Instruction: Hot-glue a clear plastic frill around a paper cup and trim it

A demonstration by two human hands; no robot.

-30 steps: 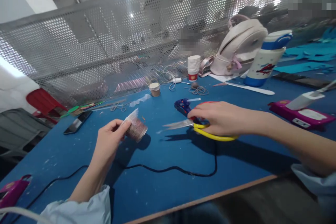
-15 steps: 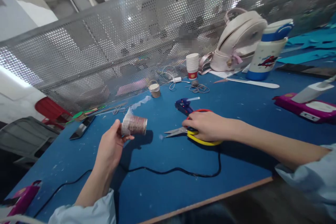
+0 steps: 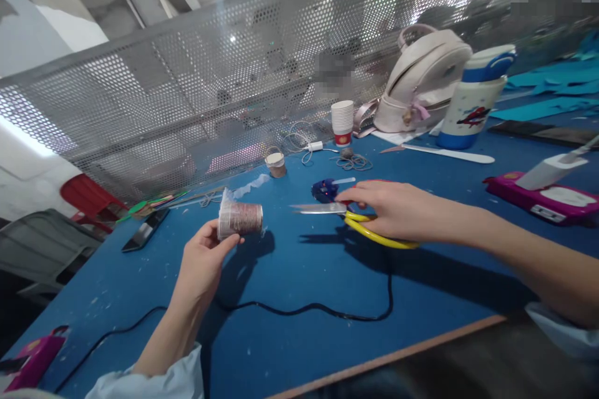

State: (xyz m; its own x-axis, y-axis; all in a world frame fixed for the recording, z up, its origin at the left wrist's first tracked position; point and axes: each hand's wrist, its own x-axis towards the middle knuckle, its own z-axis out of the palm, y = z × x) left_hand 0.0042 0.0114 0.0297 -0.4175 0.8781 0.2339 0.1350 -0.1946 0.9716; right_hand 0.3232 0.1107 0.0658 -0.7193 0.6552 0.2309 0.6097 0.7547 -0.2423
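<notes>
My left hand [image 3: 206, 262] grips a small paper cup wound with brown twine [image 3: 246, 218], tilted on its side above the table. White lace-like ribbon wraps the cup's wider end, and a strip of lace [image 3: 251, 184] shows behind it. In my right hand [image 3: 393, 206] are scissors with yellow and red handles [image 3: 374, 234], lifted off the blue table. Their blades look closed and point left toward the cup. A dark blue glue gun [image 3: 322, 190] with a clear glue stick lies just beyond the scissors.
A small twine-wrapped bucket [image 3: 276, 165], stacked paper cups [image 3: 342, 121] and a twine bundle [image 3: 353, 161] stand farther back. At right are a backpack [image 3: 421, 84], a bottle [image 3: 475, 103] and a magenta power strip [image 3: 543, 199]. A black cable [image 3: 304, 308] crosses the front; a phone [image 3: 146, 229] lies left.
My right hand has raised the scissors from the table and drawn them slightly right, and the blades have come together. My left thumb has shifted to the lower side of the cup.
</notes>
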